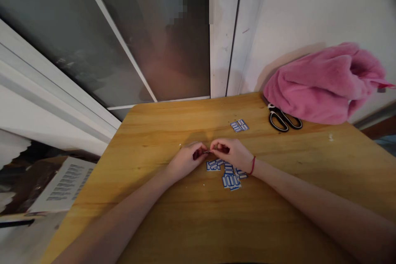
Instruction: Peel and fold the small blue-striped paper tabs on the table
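My left hand (188, 159) and my right hand (231, 151) meet over the middle of the wooden table, fingertips almost touching. Both pinch one small thin piece (208, 152) between them; it is seen nearly edge-on, so its kind does not show. A red cord circles my right wrist. Just below the hands lies a loose, overlapping pile of small white labels with blue borders (230, 180), partly covered by my right hand. Beyond the hands sits a smaller group of similar blue-and-white labels (239, 125).
Black-handled scissors (284, 120) lie at the back right, blades hidden under a pink plush cloth (321, 84) against the wall. The wooden table (173, 222) backs onto a glass-paneled door (123, 41). An open cardboard box (62, 183) with printed text stands low at the left.
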Demonstrator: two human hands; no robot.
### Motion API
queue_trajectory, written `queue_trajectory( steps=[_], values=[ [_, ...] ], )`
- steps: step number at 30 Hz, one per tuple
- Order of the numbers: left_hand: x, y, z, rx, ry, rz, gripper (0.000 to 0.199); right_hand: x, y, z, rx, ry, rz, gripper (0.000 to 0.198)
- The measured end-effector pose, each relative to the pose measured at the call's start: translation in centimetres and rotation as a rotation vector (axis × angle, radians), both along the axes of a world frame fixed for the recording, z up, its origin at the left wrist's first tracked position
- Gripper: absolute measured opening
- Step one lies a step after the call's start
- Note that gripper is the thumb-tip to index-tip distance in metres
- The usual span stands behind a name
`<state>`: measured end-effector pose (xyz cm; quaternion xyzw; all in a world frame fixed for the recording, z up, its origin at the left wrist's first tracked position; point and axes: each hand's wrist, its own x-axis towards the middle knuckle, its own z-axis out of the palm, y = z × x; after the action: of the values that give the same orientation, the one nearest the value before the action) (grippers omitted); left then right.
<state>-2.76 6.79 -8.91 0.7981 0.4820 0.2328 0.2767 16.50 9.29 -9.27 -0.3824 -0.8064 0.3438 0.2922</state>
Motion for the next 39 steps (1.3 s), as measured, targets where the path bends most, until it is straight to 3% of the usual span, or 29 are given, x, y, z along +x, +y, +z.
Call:
queue_trajectory(
  steps=[10,18,23,28,33,39],
  values=[
    [0.1,0.0,0.0,0.014,0.038,0.005,0.009,0.1,0.2,-0.2,-0.085,0.080,-0.002,0.019],
    [0.0,0.0,0.0,0.010,0.044,0.013,0.011,0.2,1.0,0.0,-0.276,0.266,0.019,0.028],
    [-0.1,0.1,-0.2,-0.005,0.033,0.032,0.007,0.3,1.2,0.6,-0.387,0.372,-0.050,0.031],
    [0.0,0.1,-0.1,-0.003,0.041,0.026,0.008,0.1,1.1,0.5,-0.328,0.364,-0.124,0.034],
    [0.0,0.0,-0.1,-0.019,0.015,0.033,0.006,0.0,1.1,-0.2,-0.194,0.251,-0.082,0.028],
    [0.0,-0.1,-0.4,-0.084,-0.060,0.105,0.009,0.1,1.2,-0.6,-0.189,0.153,-0.041,0.022]
  ],
)
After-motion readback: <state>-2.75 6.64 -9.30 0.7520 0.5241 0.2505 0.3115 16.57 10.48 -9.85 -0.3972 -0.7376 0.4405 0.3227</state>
